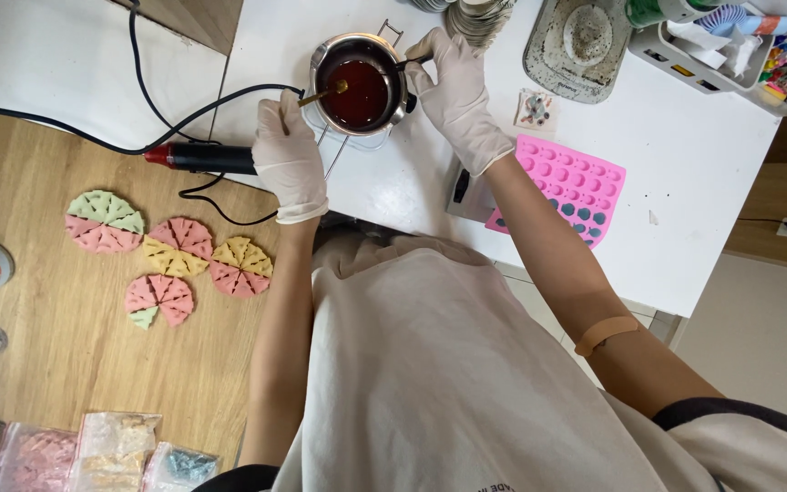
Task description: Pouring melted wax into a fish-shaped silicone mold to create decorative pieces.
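Note:
A small steel pot [322,64] of dark red-brown liquid [364,94] stands on a wire stand on the white table [685,173]. My left hand [289,157], in a white glove, holds a thin wooden stick [323,93] whose tip dips into the liquid. My right hand [454,91], also gloved, grips the pot's dark handle [414,62] at the right rim. A black-and-red heat tool [198,158] lies just left of my left hand.
A pink silicone mould [576,182], some cavities filled teal, lies to the right. On the wooden top [66,337], several pastel wedge circles [170,260] and plastic bags [111,451]. A grey tray [580,41], a stack of cups [480,16] and an organiser [712,46] stand behind. Black cables [138,87].

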